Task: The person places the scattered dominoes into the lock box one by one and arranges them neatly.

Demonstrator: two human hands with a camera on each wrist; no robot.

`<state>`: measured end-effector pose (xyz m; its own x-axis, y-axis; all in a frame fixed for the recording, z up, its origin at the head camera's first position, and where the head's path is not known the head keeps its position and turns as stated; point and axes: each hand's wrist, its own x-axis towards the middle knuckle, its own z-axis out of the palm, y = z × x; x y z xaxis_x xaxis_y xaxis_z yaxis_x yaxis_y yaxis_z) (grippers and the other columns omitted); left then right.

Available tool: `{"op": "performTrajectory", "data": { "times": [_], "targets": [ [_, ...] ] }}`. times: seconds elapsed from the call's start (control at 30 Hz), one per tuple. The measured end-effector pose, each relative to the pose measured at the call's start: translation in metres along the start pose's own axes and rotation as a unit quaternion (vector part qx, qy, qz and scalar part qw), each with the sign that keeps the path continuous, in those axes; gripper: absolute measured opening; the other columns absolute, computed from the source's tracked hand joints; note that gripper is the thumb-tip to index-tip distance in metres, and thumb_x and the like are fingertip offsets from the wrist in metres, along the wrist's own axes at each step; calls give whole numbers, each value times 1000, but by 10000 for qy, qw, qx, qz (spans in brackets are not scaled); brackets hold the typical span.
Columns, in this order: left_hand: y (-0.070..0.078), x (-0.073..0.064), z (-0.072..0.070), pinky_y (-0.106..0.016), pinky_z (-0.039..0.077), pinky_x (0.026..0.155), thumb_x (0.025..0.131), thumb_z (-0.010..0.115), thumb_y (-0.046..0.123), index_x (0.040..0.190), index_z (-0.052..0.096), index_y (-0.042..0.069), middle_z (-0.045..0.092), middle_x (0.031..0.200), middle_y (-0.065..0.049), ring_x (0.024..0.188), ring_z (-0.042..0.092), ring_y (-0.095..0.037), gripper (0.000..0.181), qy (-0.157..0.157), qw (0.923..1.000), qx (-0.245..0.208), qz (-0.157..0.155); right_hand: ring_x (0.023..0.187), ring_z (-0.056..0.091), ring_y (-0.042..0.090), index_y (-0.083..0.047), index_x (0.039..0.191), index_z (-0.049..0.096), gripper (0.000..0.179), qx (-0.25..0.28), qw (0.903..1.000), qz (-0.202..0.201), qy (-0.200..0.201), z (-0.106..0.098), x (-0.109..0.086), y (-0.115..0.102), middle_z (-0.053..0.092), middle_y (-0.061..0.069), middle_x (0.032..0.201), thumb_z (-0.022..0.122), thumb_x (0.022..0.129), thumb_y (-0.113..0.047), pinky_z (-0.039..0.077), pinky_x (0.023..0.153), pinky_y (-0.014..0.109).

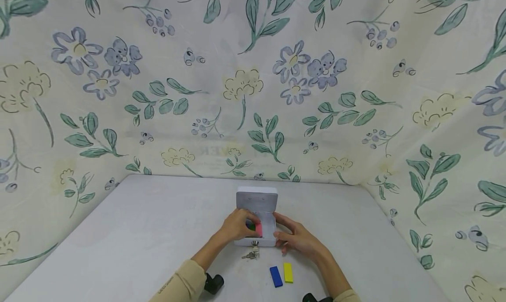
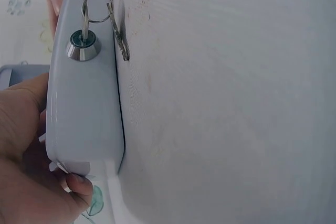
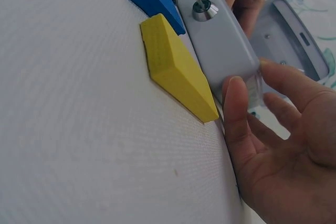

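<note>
A small light-grey metal lock box (image 1: pixel 269 225) stands on the table with its lid (image 1: pixel 257 201) raised. My left hand (image 1: pixel 236 225) reaches over the box's left side, thumb and fingers bent about a pink block (image 1: pixel 258 230) inside. A green piece (image 1: pixel 251 226) shows beside the pink one, partly hidden by that hand. With thumb and fingers, my right hand (image 3: pixel 286 135) holds the box's right side near the front corner. A key sits in the front lock (image 2: pixel 83 44), and more keys (image 1: pixel 250 255) hang from its ring.
In front of the box, a blue block (image 1: pixel 276 276) and a yellow block (image 1: pixel 288 272) lie side by side on the white table (image 1: pixel 166 214). Floral cloth (image 1: pixel 221 56) hangs behind the table and along its sides. Dark devices (image 1: pixel 214 284) are worn at both wrists.
</note>
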<state>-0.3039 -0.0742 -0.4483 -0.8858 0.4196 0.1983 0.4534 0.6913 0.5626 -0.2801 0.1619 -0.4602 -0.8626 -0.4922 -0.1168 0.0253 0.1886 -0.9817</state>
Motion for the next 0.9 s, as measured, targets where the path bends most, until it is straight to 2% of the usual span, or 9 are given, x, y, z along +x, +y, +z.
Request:
{"op": "performTrajectory", "data": {
  "times": [0.2,0.37,0.53,0.73,0.9],
  "targets": [
    [-2,0,1,-49,46,98,71,87,18,100,77,5,73,104,-7,107,59,-25,33,4,10000,-68,-16,83,62,18,-16,155,28,69,21,10000,5,7,0,0,1,26,17,159,63,96,-18,54,66,27],
    [-3,0,-1,-49,46,97,73,86,18,100,77,5,74,103,-7,105,60,-24,31,-35,9998,-197,68,83,62,18,-16,155,27,69,29,10000,-16,-18,0,0,1,26,17,159,63,96,-18,54,67,27],
    [-6,-1,-2,-40,51,85,76,84,20,102,76,5,75,99,-6,93,62,-19,31,-104,9994,-265,176,84,62,18,-15,155,27,69,34,10000,-54,-75,-1,0,1,25,17,160,62,96,-18,54,67,27],
    [-8,-2,-5,-23,47,63,79,80,21,103,76,8,73,95,-3,75,54,-12,28,-27,9991,-424,-38,85,62,18,-14,155,26,70,35,9998,-102,-150,-2,0,1,23,18,161,62,96,-20,54,67,28],
    [-7,-7,-9,-21,44,61,80,80,23,103,76,10,71,92,-1,74,51,-11,27,82,9991,-423,-24,85,62,18,-14,155,26,70,37,9999,-72,-131,-2,0,1,23,18,161,62,96,-21,54,68,28]
  ]
}}
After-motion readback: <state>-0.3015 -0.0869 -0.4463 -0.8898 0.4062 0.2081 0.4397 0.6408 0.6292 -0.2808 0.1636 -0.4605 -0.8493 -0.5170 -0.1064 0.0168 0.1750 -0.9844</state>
